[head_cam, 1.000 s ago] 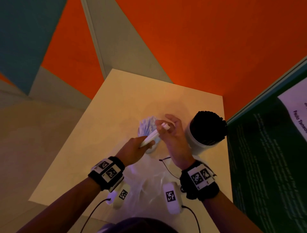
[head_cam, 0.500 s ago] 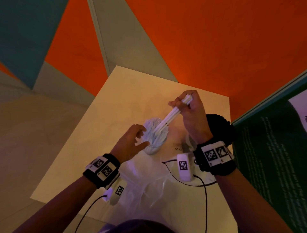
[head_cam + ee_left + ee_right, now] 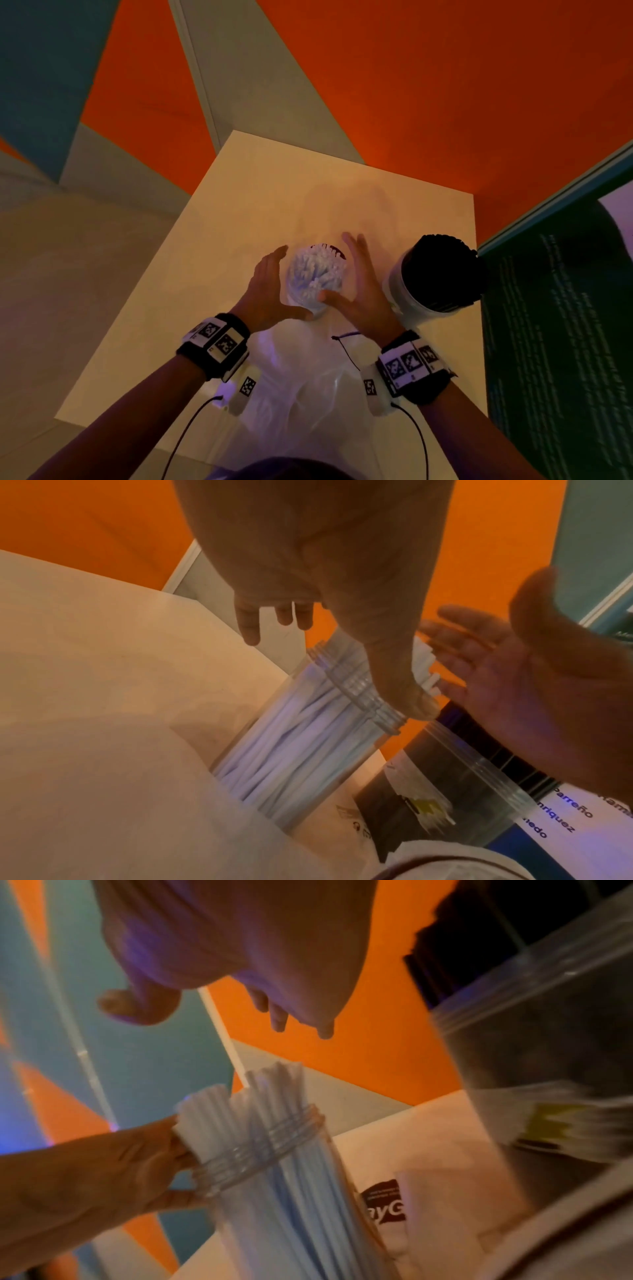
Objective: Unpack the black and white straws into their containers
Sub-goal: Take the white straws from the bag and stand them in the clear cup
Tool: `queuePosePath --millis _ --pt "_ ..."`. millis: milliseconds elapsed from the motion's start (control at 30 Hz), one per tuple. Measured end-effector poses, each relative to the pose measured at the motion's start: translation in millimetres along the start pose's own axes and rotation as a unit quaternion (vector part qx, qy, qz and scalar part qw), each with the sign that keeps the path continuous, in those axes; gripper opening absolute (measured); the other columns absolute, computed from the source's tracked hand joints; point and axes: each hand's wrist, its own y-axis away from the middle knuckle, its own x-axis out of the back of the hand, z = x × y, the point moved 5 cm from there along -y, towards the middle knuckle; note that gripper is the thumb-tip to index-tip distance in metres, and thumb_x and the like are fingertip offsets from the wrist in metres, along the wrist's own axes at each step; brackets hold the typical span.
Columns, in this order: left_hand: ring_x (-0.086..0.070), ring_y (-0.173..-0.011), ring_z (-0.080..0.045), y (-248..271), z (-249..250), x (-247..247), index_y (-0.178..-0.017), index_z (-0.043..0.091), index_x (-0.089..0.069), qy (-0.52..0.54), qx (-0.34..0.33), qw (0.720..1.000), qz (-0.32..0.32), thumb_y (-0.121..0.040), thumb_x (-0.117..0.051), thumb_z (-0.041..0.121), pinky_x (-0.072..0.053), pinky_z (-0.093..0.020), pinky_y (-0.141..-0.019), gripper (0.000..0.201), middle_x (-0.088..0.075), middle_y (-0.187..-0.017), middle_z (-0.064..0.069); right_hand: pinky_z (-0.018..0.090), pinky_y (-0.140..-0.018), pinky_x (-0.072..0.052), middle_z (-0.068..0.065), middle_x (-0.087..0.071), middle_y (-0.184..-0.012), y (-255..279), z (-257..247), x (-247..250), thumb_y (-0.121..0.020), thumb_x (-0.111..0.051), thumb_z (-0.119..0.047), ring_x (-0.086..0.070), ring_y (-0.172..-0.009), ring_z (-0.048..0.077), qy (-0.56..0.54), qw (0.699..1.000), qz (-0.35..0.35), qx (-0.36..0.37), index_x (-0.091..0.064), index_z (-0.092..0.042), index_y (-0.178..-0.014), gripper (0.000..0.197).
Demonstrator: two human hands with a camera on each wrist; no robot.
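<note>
Both hands flank the clear jar (image 3: 317, 301) of white straws (image 3: 317, 270) with fingers (image 3: 356, 246) straight and spread, holding nothing: the left hand (image 3: 270, 291) stands palm-in on the jar's left side, its thumb reaching to the threaded rim on the near side, and the right hand (image 3: 359, 291) mirrors it on the right, its thumb lying against the straw tops near the rim. From the left wrist the thumb tip sits right on the ridged neck of the jar, and from the right wrist the left hand's fingers touch the straws that stick out above that neck. The white straws stand packed upright in the jar, their ends bristling unevenly over the rim. Just to the right, on the same pale tabletop (image 3: 239, 212), stands a second, wider clear container (image 3: 411, 301) crammed with black straws (image 3: 438, 267); a torn yellow and white sticker clings to its side, too blurred to read. Behind the jar lies a white sheet with a dark red label (image 3: 383, 1202) showing the letters "ayG" and finer print I cannot make out. Crumpled clear plastic wrap (image 3: 308, 383) lies on the near edge of the tabletop between the wrists. At the right edge a dark green panel (image 3: 555, 342) carries lines of small pale text; the left wrist view catches fragments of names there, "arreño" and "nriquez".
</note>
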Motion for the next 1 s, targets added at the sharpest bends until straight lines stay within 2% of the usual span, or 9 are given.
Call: queuePosePath --millis 167,233,300,367,467,567,733,867,1000 --pt "-0.012 -0.139 -0.007 -24.7 4.7 -7.3 -0.149 0.027 -0.002 0.061 0.015 0.995 -0.076 -0.034 -0.082 0.072 -0.019 -0.038 -0.114 0.148 -0.007 -0.155 0.008 0.051 -0.120 -0.012 0.008 0.000 -0.161 -16.2 31.9 -11.4 -0.060 -0.090 -0.023 0.007 -0.149 0.024 0.005 0.988 -0.098 -0.122 -0.002 -0.014 -0.151 0.127" --pt "-0.023 -0.140 -0.008 -30.6 16.5 -10.5 -0.148 0.031 -0.010 0.134 -0.011 0.982 -0.132 -0.036 -0.086 0.065 -0.027 -0.035 -0.113 0.138 -0.019 -0.155 0.009 0.052 -0.116 -0.023 0.023 -0.022 -0.152 -25.4 27.9 -19.9 -0.057 -0.087 0.005 -0.019 -0.144 0.035 -0.078 0.990 -0.100 -0.063 -0.015 -0.002 -0.145 0.114" --pt "-0.038 -0.131 0.006 -33.3 29.4 -11.8 -0.140 0.043 -0.025 0.157 -0.057 0.969 -0.182 -0.052 -0.092 0.036 -0.038 -0.017 -0.103 0.111 -0.040 -0.142 0.024 0.037 -0.111 -0.038 0.018 -0.036 -0.142 -28.6 29.2 -24.5 -0.064 -0.077 0.018 -0.040 -0.136 0.020 -0.149 0.981 -0.115 -0.043 -0.023 -0.001 -0.140 0.095" --pt "-0.045 -0.122 0.009 -36.8 29.9 -9.7 -0.134 0.041 -0.036 0.131 -0.065 0.970 -0.192 -0.063 -0.088 0.015 -0.042 -0.014 -0.097 0.092 -0.048 -0.132 0.023 0.017 -0.100 -0.045 0.008 -0.041 -0.138 -29.1 34.4 -27.1 -0.076 -0.070 0.012 -0.050 -0.123 -0.001 -0.160 0.976 -0.133 -0.060 -0.024 -0.010 -0.139 0.081" --pt "-0.052 -0.117 -0.006 -41.2 21.3 -4.2 -0.129 0.024 -0.043 0.104 -0.039 0.979 -0.168 -0.071 -0.084 0.020 -0.044 -0.037 -0.101 0.071 -0.052 -0.129 0.004 0.033 -0.106 -0.043 0.010 -0.044 -0.140 -31.0 40.3 -25.3 -0.086 -0.066 -0.001 -0.048 -0.128 0.014 -0.170 0.974 -0.118 -0.088 -0.023 -0.007 -0.145 0.074" --pt "-0.056 -0.110 -0.004 -41.3 18.2 -2.2 -0.125 0.027 -0.043 0.146 -0.010 0.979 -0.142 -0.068 -0.085 0.029 -0.051 -0.028 -0.093 0.072 -0.055 -0.121 0.010 0.035 -0.104 -0.044 -0.002 -0.050 -0.133 -29.9 38.3 -23.0 -0.083 -0.070 -0.005 -0.051 -0.125 0.010 -0.236 0.961 -0.111 -0.090 -0.023 -0.012 -0.142 0.076" --pt "-0.042 -0.122 0.008 -43.7 22.5 -9.6 -0.144 0.036 -0.018 0.154 -0.021 0.972 -0.173 -0.065 -0.087 0.019 -0.040 -0.014 -0.100 0.106 -0.038 -0.134 0.027 0.028 -0.106 -0.043 0.010 -0.038 -0.146 -26.7 31.9 -28.7 -0.066 -0.074 -0.005 -0.044 -0.133 0.015 -0.279 0.944 -0.143 -0.101 -0.021 -0.010 -0.145 0.096" --pt "-0.046 -0.116 0.017 -39.5 38.6 -13.9 -0.124 0.065 -0.038 0.142 -0.063 0.965 -0.212 -0.070 -0.082 0.033 -0.041 -0.008 -0.094 0.076 -0.049 -0.125 0.040 0.031 -0.108 -0.040 0.014 -0.040 -0.145 -31.3 35.7 -25.2 -0.070 -0.077 0.009 -0.043 -0.133 0.022 -0.211 0.959 -0.151 -0.110 -0.026 -0.007 -0.144 0.092" --pt "-0.053 -0.113 0.010 -42.2 27.5 -5.7 -0.122 0.056 -0.046 0.173 -0.016 0.968 -0.182 -0.071 -0.080 0.033 -0.045 -0.017 -0.094 0.066 -0.058 -0.122 0.030 0.029 -0.102 -0.044 0.012 -0.048 -0.135 -34.2 28.2 -22.1 -0.070 -0.074 -0.005 -0.051 -0.124 0.012 -0.266 0.947 -0.148 -0.106 -0.029 -0.003 -0.138 0.082"
